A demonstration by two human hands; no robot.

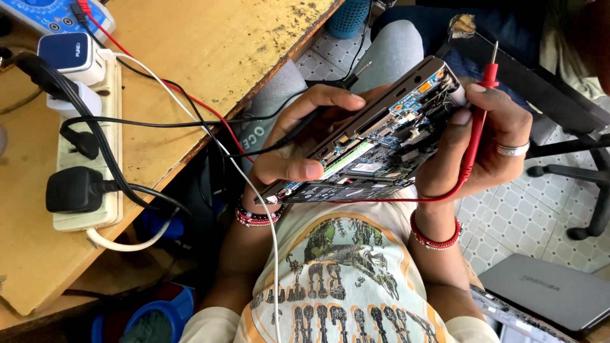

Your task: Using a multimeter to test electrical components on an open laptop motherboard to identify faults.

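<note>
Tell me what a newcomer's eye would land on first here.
An opened laptop base with its blue circuit board bared sits mid-frame, tilted between both hands over the lap. The right hand also grips a red probe; the left hand pinches a black probe. Left, a cream power strip crowded with plugs lies on the worn wooden table.

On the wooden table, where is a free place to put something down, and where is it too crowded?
The wooden table is bare between the red wire and its right edge. Its left side is crowded: power strip, plugs, cables. Both hands are full, the left hand and right hand holding the opened laptop.
</note>
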